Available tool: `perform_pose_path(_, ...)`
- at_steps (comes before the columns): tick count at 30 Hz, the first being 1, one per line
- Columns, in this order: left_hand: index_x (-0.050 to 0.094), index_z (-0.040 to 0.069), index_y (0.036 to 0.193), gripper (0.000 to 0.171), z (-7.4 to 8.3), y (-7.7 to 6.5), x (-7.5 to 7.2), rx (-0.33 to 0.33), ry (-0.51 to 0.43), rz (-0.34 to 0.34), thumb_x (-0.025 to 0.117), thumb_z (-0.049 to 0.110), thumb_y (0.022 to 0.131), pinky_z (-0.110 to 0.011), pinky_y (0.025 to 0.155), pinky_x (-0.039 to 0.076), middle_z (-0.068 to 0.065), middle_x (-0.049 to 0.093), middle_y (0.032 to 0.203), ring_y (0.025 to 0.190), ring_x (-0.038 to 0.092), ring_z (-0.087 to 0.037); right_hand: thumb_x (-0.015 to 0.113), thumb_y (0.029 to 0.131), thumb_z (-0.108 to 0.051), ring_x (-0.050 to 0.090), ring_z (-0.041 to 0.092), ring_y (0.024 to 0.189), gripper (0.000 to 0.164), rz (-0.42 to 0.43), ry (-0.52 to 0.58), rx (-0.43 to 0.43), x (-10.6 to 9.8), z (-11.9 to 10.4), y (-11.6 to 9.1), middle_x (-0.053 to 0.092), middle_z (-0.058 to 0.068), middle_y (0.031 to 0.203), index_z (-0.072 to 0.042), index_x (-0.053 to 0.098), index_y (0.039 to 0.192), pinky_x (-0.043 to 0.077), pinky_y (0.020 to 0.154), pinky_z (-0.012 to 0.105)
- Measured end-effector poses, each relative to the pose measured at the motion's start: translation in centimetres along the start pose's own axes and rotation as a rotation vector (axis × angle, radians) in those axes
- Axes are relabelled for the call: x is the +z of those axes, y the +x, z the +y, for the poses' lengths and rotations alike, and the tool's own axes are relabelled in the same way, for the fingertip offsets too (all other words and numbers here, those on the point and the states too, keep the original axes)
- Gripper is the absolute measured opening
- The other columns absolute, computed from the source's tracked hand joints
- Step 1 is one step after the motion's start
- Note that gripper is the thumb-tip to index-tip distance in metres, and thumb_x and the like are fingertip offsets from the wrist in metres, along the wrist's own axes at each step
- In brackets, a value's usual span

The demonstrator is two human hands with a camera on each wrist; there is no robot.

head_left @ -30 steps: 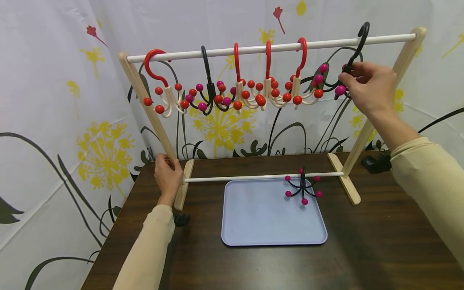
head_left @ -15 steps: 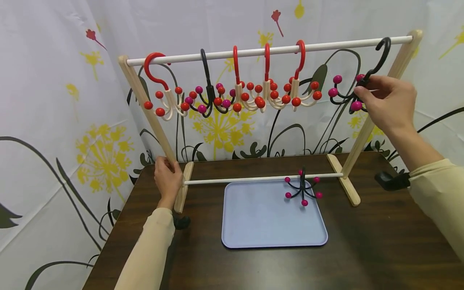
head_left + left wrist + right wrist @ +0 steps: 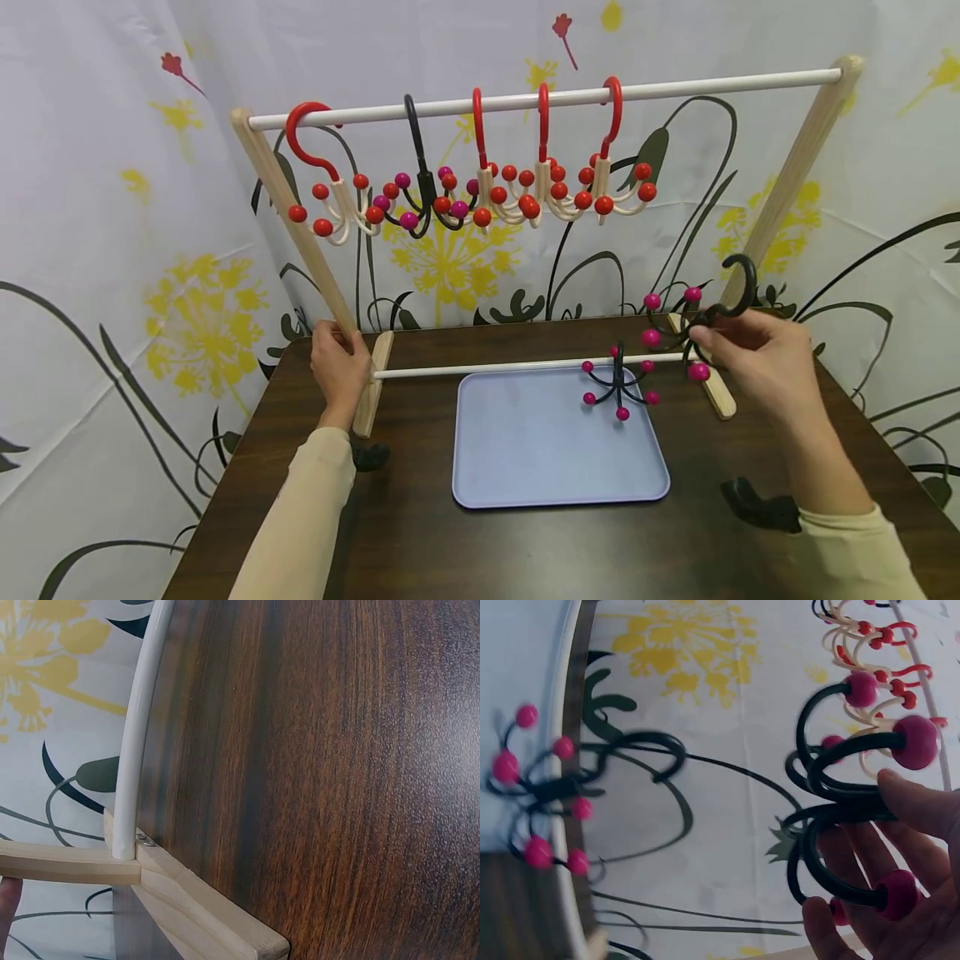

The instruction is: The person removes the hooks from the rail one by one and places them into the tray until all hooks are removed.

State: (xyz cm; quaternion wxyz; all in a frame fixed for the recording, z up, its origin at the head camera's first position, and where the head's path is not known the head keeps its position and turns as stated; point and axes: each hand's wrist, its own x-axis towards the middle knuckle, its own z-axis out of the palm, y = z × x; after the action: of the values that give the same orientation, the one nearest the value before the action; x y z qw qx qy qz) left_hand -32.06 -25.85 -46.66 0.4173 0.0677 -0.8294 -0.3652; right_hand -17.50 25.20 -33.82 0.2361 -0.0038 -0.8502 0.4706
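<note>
My left hand [image 3: 341, 371] grips the lower left wooden post [image 3: 300, 233] of a tabletop rack; in the left wrist view one finger [image 3: 9, 900] shows against it. My right hand [image 3: 765, 358] pinches a black multi-arm hook hanger [image 3: 701, 318] with pink balls by its stem, below the rack's top bar and beside the right post. Its hook points up in the head view; the right wrist view shows its curved arms over my palm. Another such hanger [image 3: 618, 383] lies on the pale blue tray [image 3: 547, 442], at the back right corner.
From the white top bar [image 3: 712, 86] hang several cream hangers [image 3: 341, 200] with red hooks and one black hanger [image 3: 426, 192]. A white lower rod [image 3: 510, 367] runs behind the tray. A patterned curtain [image 3: 202, 333] backs the dark wooden table [image 3: 555, 550].
My right hand has taken the black hanger off the top bar, moved right, then lowered it towards the table. My left hand still grips the post.
</note>
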Motion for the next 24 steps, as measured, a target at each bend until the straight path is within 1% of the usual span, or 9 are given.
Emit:
perform_pose_path(2, 0.053, -0.001, 0.098, 0.021, -0.2, 0.0, -0.1, -0.001, 0.009, 0.006, 0.066, 0.009, 0.086, -0.054, 0.071, 0.041, -0.018, 0.052, 0.089, 0.08, 0.054, -0.037, 0.08, 0.082, -0.02, 0.062, -0.001, 0.07, 0.034, -0.023, 0.042, 0.052, 1.1, 0.7, -2.0, 0.067, -0.019, 0.078, 0.006, 0.071, 0.103, 0.048, 0.06, 0.015)
perform_pose_path(5, 0.053, 0.0, 0.099, 0.021, -0.4, 0.1, -0.1, -0.002, 0.021, 0.01, 0.066, 0.01, 0.087, -0.053, 0.07, 0.041, -0.018, 0.053, 0.089, 0.08, 0.055, -0.037, 0.08, 0.082, -0.018, 0.063, 0.0, 0.073, 0.032, -0.05, 0.061, 0.091, 2.8, 1.7, -4.6, 0.072, -0.005, 0.084, 0.004, 0.072, 0.104, 0.05, 0.061, 0.017)
perform_pose_path(8, 0.053, -0.001, 0.099, 0.021, -0.4, 0.0, -0.3, -0.004, 0.02, 0.013, 0.066, 0.01, 0.087, -0.054, 0.069, 0.04, -0.018, 0.053, 0.088, 0.079, 0.054, -0.037, 0.08, 0.082, -0.017, 0.065, 0.0, 0.077, 0.03, -0.081, 0.048, 0.114, 4.5, 2.8, -6.5, 0.074, 0.01, 0.09, 0.002, 0.073, 0.105, 0.051, 0.064, 0.017)
perform_pose_path(10, 0.053, -0.002, 0.099, 0.021, -0.4, 0.0, -0.3, -0.007, 0.017, 0.009, 0.066, 0.01, 0.087, -0.054, 0.069, 0.04, -0.018, 0.052, 0.088, 0.079, 0.054, -0.037, 0.081, 0.081, -0.016, 0.067, 0.001, 0.076, 0.03, -0.089, 0.03, 0.134, 5.5, 3.6, -7.3, 0.073, 0.015, 0.091, 0.002, 0.074, 0.104, 0.05, 0.063, 0.016)
perform_pose_path(13, 0.053, -0.002, 0.099, 0.021, -0.3, 0.0, -0.3, -0.011, 0.017, 0.001, 0.065, 0.01, 0.087, -0.053, 0.069, 0.04, -0.017, 0.052, 0.088, 0.079, 0.053, -0.037, 0.083, 0.079, -0.016, 0.069, 0.007, 0.076, 0.029, -0.087, -0.017, 0.171, 6.6, 4.8, -8.2, 0.074, 0.016, 0.09, 0.001, 0.074, 0.102, 0.047, 0.064, 0.013)
perform_pose_path(15, 0.053, -0.002, 0.099, 0.021, -0.2, 0.1, -0.3, -0.009, 0.014, -0.003, 0.065, 0.01, 0.087, -0.053, 0.069, 0.04, -0.017, 0.052, 0.088, 0.079, 0.053, -0.037, 0.083, 0.079, -0.016, 0.071, 0.014, 0.077, 0.029, -0.066, -0.037, 0.199, 7.1, 5.6, -8.7, 0.074, 0.015, 0.089, 0.001, 0.075, 0.102, 0.045, 0.064, 0.011)
perform_pose_path(18, 0.053, -0.002, 0.1, 0.022, 0.0, 0.1, -0.3, -0.006, 0.009, -0.009, 0.065, 0.011, 0.087, -0.053, 0.069, 0.04, -0.018, 0.052, 0.088, 0.079, 0.053, -0.037, 0.083, 0.078, -0.017, 0.072, 0.021, 0.078, 0.027, -0.034, -0.066, 0.215, 7.4, 6.7, -9.6, 0.074, 0.015, 0.087, 0.0, 0.076, 0.099, 0.043, 0.066, 0.011)
perform_pose_path(21, 0.053, -0.002, 0.1, 0.023, 0.2, 0.1, -0.2, -0.008, 0.003, -0.015, 0.065, 0.011, 0.087, -0.054, 0.07, 0.04, -0.018, 0.052, 0.089, 0.08, 0.054, -0.038, 0.084, 0.077, -0.016, 0.072, 0.024, 0.079, 0.025, -0.009, -0.111, 0.211, 7.7, 7.7, -10.2, 0.074, 0.013, 0.086, -0.002, 0.077, 0.097, 0.042, 0.067, 0.014)
perform_pose_path(24, 0.053, -0.002, 0.1, 0.022, 0.2, 0.0, -0.1, -0.016, 0.006, -0.016, 0.066, 0.011, 0.086, -0.054, 0.071, 0.04, -0.018, 0.052, 0.089, 0.081, 0.054, -0.037, 0.085, 0.076, -0.015, 0.072, 0.025, 0.078, 0.027, 0.002, -0.152, 0.205, 7.9, 8.3, -10.6, 0.074, 0.012, 0.086, -0.003, 0.077, 0.098, 0.043, 0.066, 0.02)
